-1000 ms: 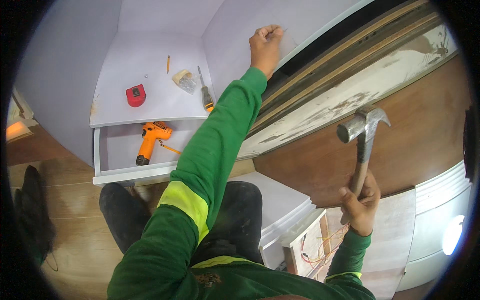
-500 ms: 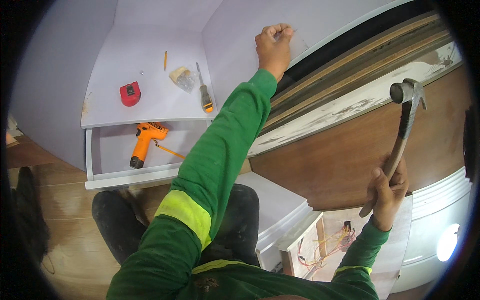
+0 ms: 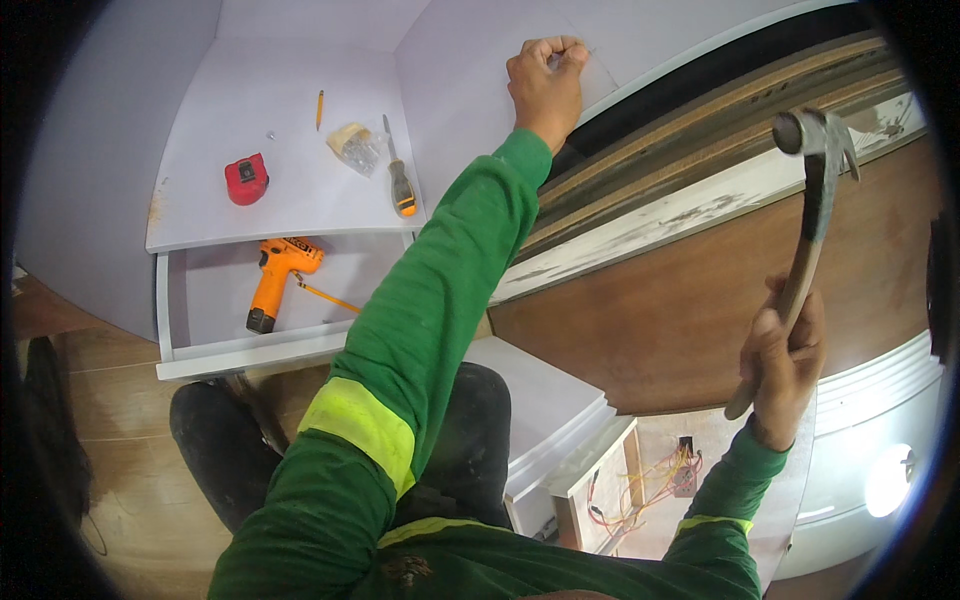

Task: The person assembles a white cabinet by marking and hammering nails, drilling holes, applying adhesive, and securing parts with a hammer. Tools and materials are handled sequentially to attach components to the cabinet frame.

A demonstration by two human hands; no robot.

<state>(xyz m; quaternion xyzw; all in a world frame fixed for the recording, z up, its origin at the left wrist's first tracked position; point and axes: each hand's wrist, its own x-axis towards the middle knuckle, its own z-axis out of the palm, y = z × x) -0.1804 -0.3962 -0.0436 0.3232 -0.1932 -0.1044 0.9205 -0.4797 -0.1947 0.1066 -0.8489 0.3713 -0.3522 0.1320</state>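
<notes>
In the head view, the left hand [image 3: 547,90] is at the side panel [image 3: 480,55], near its long pale edge. Its thumb and fingertips are drawn together in a narrow pinch; something thin may show at the tips, but it is too faint to be sure. The right hand [image 3: 785,365] is wrapped around the wooden handle of a hammer [image 3: 812,225], which is out to the right, well apart from the panel.

The shelf [image 3: 185,225] carries a red tape measure [image 3: 246,182] near its front left corner and a screwdriver [image 3: 402,185] along its right edge. A plastic bag [image 3: 355,150] lies just beside the screwdriver. Below the shelf's front edge, an open drawer [image 3: 250,361] holds an orange drill [image 3: 283,272].

A badly aimed hammer blow near the pinch could catch the fingertips, because they sit so close to the panel; one too near the edge could chip it. The low grip on the handle might also make the head harder to steer.

The left arm reaches long and diagonally past the drawer's right side. The right forearm rises from the lower right, hammer head up, its round face turned left.
</notes>
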